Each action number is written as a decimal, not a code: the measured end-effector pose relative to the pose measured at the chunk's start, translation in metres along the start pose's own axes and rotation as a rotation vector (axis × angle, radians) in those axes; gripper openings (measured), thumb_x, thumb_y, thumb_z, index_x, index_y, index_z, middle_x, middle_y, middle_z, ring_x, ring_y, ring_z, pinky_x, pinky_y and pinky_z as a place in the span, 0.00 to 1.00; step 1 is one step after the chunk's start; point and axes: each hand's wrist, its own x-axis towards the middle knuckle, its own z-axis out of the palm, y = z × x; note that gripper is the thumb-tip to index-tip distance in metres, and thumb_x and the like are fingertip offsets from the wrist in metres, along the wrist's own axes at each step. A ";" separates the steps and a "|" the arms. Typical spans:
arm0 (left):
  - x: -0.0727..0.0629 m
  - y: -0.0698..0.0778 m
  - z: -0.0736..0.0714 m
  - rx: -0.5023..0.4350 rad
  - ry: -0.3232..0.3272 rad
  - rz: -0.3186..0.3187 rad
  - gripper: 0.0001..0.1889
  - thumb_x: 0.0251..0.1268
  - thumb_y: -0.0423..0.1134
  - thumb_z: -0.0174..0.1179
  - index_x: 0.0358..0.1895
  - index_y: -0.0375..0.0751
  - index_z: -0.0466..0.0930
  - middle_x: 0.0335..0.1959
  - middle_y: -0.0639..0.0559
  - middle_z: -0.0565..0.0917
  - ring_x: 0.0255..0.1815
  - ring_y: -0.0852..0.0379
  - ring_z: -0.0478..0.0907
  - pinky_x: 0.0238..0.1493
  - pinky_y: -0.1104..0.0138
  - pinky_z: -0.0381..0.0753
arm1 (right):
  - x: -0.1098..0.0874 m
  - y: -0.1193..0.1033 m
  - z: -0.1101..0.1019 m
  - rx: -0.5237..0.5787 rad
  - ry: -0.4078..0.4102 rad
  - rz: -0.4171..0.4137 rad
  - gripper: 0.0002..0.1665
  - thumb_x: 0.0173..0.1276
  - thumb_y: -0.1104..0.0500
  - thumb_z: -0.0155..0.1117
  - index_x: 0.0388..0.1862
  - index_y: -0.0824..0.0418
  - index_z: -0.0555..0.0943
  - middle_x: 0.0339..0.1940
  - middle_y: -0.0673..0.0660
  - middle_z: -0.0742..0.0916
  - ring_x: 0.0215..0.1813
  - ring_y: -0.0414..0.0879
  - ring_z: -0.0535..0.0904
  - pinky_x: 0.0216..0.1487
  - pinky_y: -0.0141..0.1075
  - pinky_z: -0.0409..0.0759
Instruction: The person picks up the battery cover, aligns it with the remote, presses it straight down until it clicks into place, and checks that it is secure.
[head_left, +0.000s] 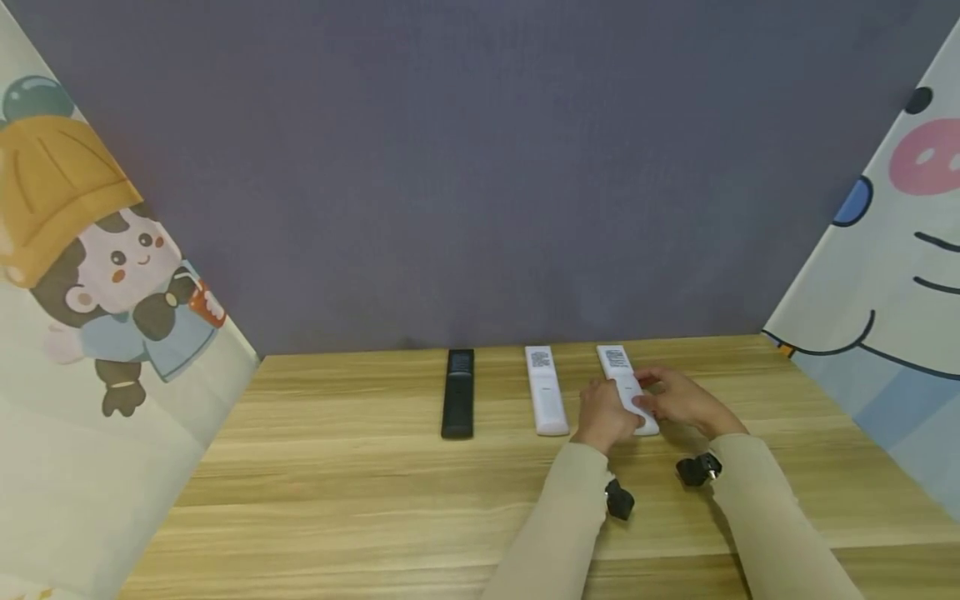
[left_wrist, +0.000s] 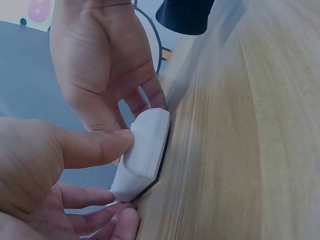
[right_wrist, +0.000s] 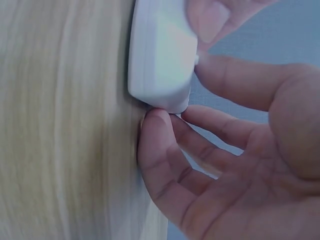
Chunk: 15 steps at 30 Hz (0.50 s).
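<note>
At the right end of a row of three lies a white remote control point(head_left: 617, 362) with a printed label near its far end. My left hand point(head_left: 606, 414) holds it from the left, the thumb on its near part and the fingers along its side. From the right, my right hand point(head_left: 684, 401) pinches its edge between thumb and fingers. In the left wrist view the white remote point(left_wrist: 142, 152) lies close against the wood, with both hands around it. The right wrist view shows the right fingertips point(right_wrist: 159, 125) tucked against its lower edge. Part of the remote is hidden under the hands.
Another white remote control point(head_left: 549, 396) and a black remote control point(head_left: 458, 396) lie to the left on the wooden table point(head_left: 337, 500). A dark grey panel point(head_left: 480, 167) rises behind the table. Cartoon-printed panels point(head_left: 60, 467) stand at both sides.
</note>
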 end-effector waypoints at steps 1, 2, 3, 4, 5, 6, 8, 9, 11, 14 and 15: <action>-0.001 -0.001 0.000 0.005 0.000 0.003 0.20 0.47 0.46 0.80 0.42 0.42 0.86 0.38 0.54 0.85 0.47 0.59 0.77 0.59 0.68 0.71 | 0.000 -0.001 0.001 0.001 0.001 0.001 0.32 0.72 0.64 0.62 0.70 0.78 0.67 0.64 0.79 0.75 0.53 0.56 0.81 0.45 0.38 0.83; -0.001 -0.001 -0.001 0.010 0.000 0.006 0.21 0.47 0.46 0.80 0.43 0.41 0.86 0.38 0.54 0.85 0.48 0.59 0.77 0.59 0.68 0.71 | 0.000 -0.001 0.001 0.004 -0.001 0.002 0.32 0.72 0.64 0.62 0.70 0.78 0.67 0.64 0.79 0.75 0.53 0.56 0.81 0.45 0.38 0.82; -0.002 -0.002 -0.001 0.014 -0.001 0.008 0.21 0.48 0.46 0.80 0.44 0.41 0.86 0.38 0.54 0.85 0.48 0.59 0.77 0.59 0.68 0.71 | 0.000 -0.002 0.002 0.009 -0.001 0.007 0.32 0.72 0.65 0.62 0.69 0.78 0.67 0.64 0.79 0.74 0.52 0.56 0.81 0.45 0.38 0.82; -0.003 -0.002 -0.001 0.013 -0.004 0.008 0.21 0.49 0.46 0.80 0.44 0.41 0.86 0.39 0.54 0.85 0.48 0.59 0.77 0.59 0.68 0.70 | -0.001 -0.002 0.003 0.011 -0.004 0.011 0.32 0.71 0.65 0.63 0.69 0.78 0.67 0.64 0.79 0.74 0.52 0.56 0.80 0.45 0.38 0.82; -0.004 -0.003 -0.001 0.017 -0.008 0.008 0.21 0.49 0.46 0.80 0.45 0.41 0.86 0.40 0.54 0.85 0.49 0.59 0.77 0.59 0.67 0.70 | -0.001 -0.002 0.003 0.015 -0.005 0.017 0.32 0.71 0.65 0.63 0.69 0.78 0.67 0.65 0.79 0.74 0.52 0.56 0.80 0.45 0.38 0.82; -0.004 -0.003 0.000 0.017 -0.014 0.007 0.21 0.50 0.47 0.79 0.46 0.41 0.86 0.41 0.54 0.86 0.50 0.59 0.76 0.59 0.67 0.70 | -0.001 -0.002 0.004 0.016 -0.006 0.023 0.32 0.71 0.64 0.63 0.69 0.77 0.67 0.65 0.79 0.74 0.53 0.57 0.80 0.45 0.38 0.81; -0.006 -0.003 0.000 0.018 -0.019 -0.001 0.23 0.52 0.47 0.79 0.49 0.41 0.86 0.43 0.53 0.86 0.51 0.59 0.76 0.60 0.67 0.70 | -0.001 -0.002 0.004 0.020 -0.011 0.032 0.32 0.71 0.64 0.64 0.70 0.77 0.67 0.66 0.79 0.74 0.54 0.57 0.79 0.46 0.38 0.81; -0.006 -0.003 0.001 0.022 -0.017 -0.003 0.23 0.52 0.48 0.78 0.50 0.41 0.86 0.44 0.53 0.86 0.52 0.58 0.76 0.60 0.66 0.70 | -0.001 -0.001 0.004 0.017 -0.014 0.032 0.33 0.71 0.64 0.64 0.70 0.77 0.67 0.66 0.79 0.73 0.55 0.58 0.79 0.46 0.37 0.81; -0.007 -0.002 0.003 0.035 -0.005 -0.005 0.25 0.53 0.49 0.78 0.52 0.41 0.85 0.45 0.53 0.86 0.52 0.59 0.77 0.60 0.66 0.70 | -0.001 -0.001 0.003 0.015 -0.013 0.037 0.33 0.71 0.63 0.64 0.70 0.76 0.67 0.67 0.78 0.74 0.55 0.58 0.79 0.46 0.37 0.81; -0.008 0.001 0.004 0.045 0.019 -0.006 0.26 0.53 0.49 0.78 0.53 0.41 0.85 0.45 0.53 0.85 0.51 0.60 0.77 0.58 0.67 0.70 | -0.001 -0.001 0.001 0.010 -0.009 0.041 0.33 0.71 0.63 0.64 0.69 0.77 0.67 0.67 0.79 0.73 0.55 0.57 0.79 0.46 0.37 0.80; -0.008 0.003 0.004 0.047 0.027 -0.004 0.26 0.53 0.49 0.78 0.53 0.40 0.85 0.45 0.53 0.85 0.50 0.60 0.77 0.57 0.67 0.70 | -0.001 -0.002 0.000 0.013 -0.006 0.046 0.33 0.71 0.63 0.64 0.69 0.77 0.67 0.67 0.79 0.73 0.54 0.57 0.79 0.45 0.37 0.81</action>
